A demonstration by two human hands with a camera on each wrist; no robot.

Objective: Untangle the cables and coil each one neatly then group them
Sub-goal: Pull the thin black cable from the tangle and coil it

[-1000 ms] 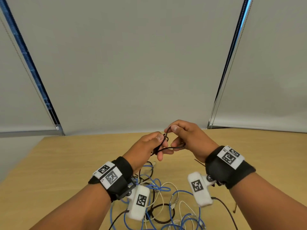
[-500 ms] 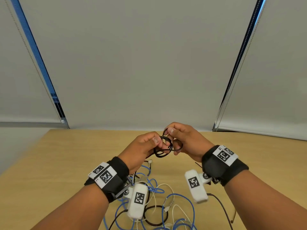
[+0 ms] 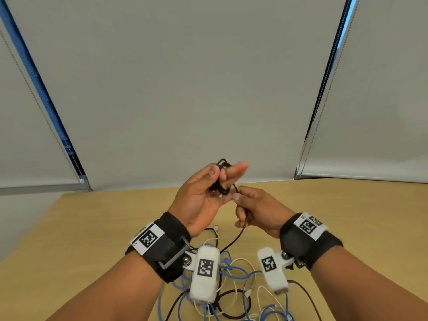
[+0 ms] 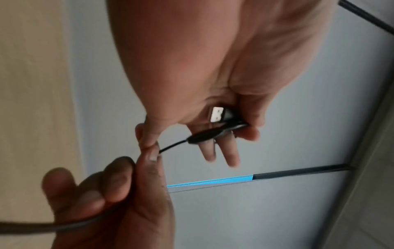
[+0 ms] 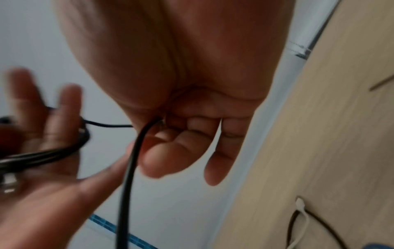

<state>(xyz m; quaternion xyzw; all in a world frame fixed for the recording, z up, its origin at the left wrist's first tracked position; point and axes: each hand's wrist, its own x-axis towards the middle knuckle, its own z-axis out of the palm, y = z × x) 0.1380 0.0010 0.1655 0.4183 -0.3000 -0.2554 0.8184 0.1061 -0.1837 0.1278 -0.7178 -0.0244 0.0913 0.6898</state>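
Note:
A thin black cable (image 3: 220, 188) is looped in a small coil around the fingers of my raised left hand (image 3: 222, 176), and the thumb pins it there. The left wrist view shows the coil (image 4: 204, 136) and its silver USB plug (image 4: 217, 114) against the palm. Just right of it and lower, my right hand (image 3: 238, 197) pinches the cable's free run, which passes through the fist (image 5: 127, 168) and drops to the table. A tangle of blue cable (image 3: 240, 271), white cable (image 3: 245, 260) and a black loop (image 3: 234, 293) lies under my wrists.
The wooden table (image 3: 92, 228) spreads to the left, right and far side of the tangle. Grey roller blinds (image 3: 208, 89) hang right behind its far edge. A white plug on its lead (image 5: 300, 204) lies on the wood at the right.
My left hand has turned palm towards me and risen, its fingers now straighter with the coil around them. My right hand has slid down and right along the free cable.

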